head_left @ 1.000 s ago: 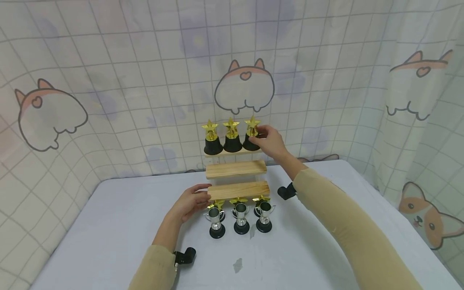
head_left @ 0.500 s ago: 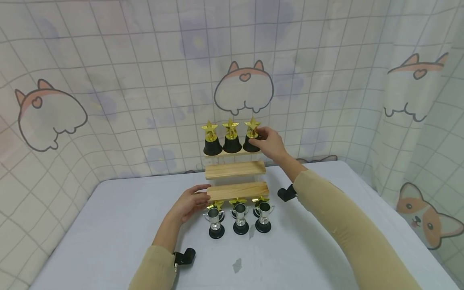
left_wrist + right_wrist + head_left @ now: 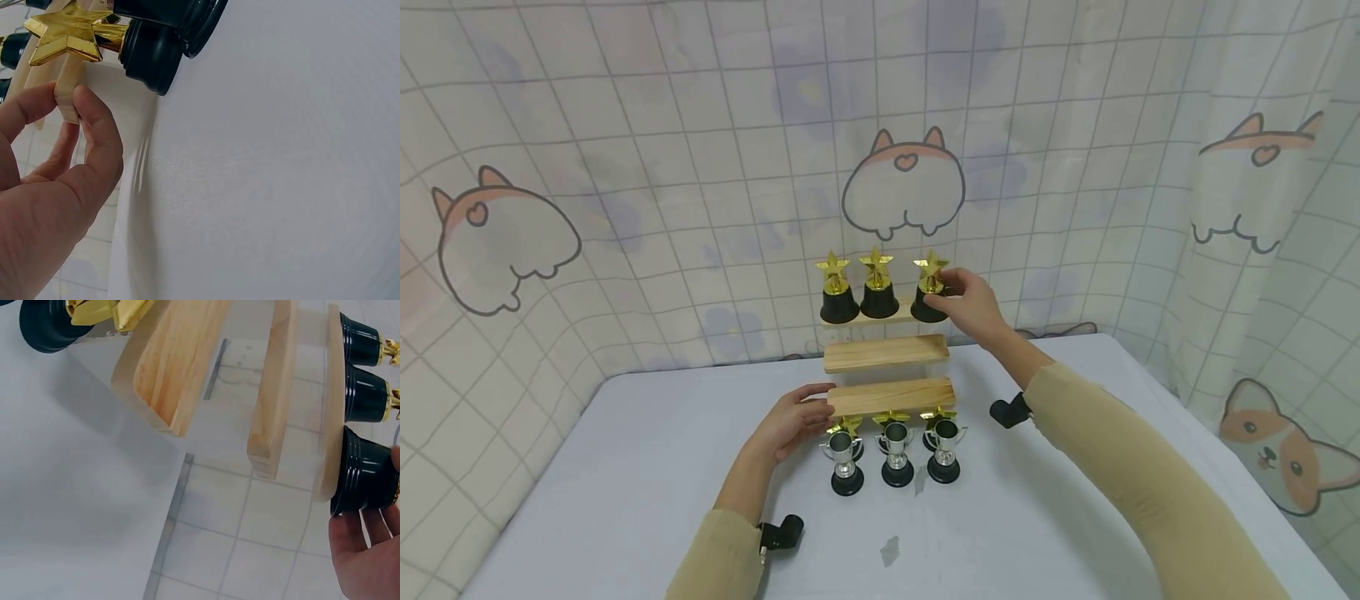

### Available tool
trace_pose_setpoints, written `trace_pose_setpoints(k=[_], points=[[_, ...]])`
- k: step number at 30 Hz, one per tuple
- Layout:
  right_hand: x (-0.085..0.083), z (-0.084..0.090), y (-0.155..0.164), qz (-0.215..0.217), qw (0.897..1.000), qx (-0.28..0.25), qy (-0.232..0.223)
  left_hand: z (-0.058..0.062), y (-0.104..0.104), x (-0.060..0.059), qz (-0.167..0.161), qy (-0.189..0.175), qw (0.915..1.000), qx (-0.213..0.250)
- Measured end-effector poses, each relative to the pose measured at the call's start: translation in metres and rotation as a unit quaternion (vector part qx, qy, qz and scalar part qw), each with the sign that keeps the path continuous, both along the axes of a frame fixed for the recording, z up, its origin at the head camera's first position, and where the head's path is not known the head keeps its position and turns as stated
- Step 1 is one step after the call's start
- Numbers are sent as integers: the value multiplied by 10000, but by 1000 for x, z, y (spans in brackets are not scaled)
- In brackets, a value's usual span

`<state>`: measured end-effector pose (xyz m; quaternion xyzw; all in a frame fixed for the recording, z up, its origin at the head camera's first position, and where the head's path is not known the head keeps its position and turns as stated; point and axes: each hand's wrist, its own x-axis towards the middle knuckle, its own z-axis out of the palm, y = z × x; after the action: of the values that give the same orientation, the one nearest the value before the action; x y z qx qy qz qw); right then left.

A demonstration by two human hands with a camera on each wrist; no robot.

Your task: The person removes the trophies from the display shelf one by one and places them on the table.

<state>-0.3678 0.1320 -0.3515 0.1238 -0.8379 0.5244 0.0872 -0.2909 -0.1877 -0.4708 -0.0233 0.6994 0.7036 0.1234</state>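
My right hand (image 3: 973, 310) grips a gold star trophy (image 3: 929, 308) with a black base at the right end of the top wooden shelf (image 3: 898, 312). In the right wrist view the trophy's base (image 3: 365, 472) is tilted right at the shelf's end, with fingers (image 3: 350, 540) around it. Two matching star trophies (image 3: 838, 304) stand to its left on that shelf. With thumb and fingers, my left hand (image 3: 792, 423) pinches the left end of the lowest wooden shelf (image 3: 891, 396); the left wrist view shows this plank end (image 3: 67, 100) between the fingertips.
Three silver cup trophies (image 3: 897, 458) stand on the white table (image 3: 1000, 533) before the rack. Behind them, partly hidden, are three gold star trophies (image 3: 847, 425). The middle shelf (image 3: 886, 353) is bare wood. A gridded cloth (image 3: 700, 208) hangs behind.
My right hand has shifted right and slightly down with the right star trophy, widening the gap to the middle one. The left hand stays on the lowest shelf.
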Motion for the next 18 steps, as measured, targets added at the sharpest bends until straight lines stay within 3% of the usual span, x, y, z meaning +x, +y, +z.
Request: trace_pose_setpoints(k=[18], points=[[27,3,11,169,9997,-17,-150,0,-1,0,-1,-49,10000,-43]])
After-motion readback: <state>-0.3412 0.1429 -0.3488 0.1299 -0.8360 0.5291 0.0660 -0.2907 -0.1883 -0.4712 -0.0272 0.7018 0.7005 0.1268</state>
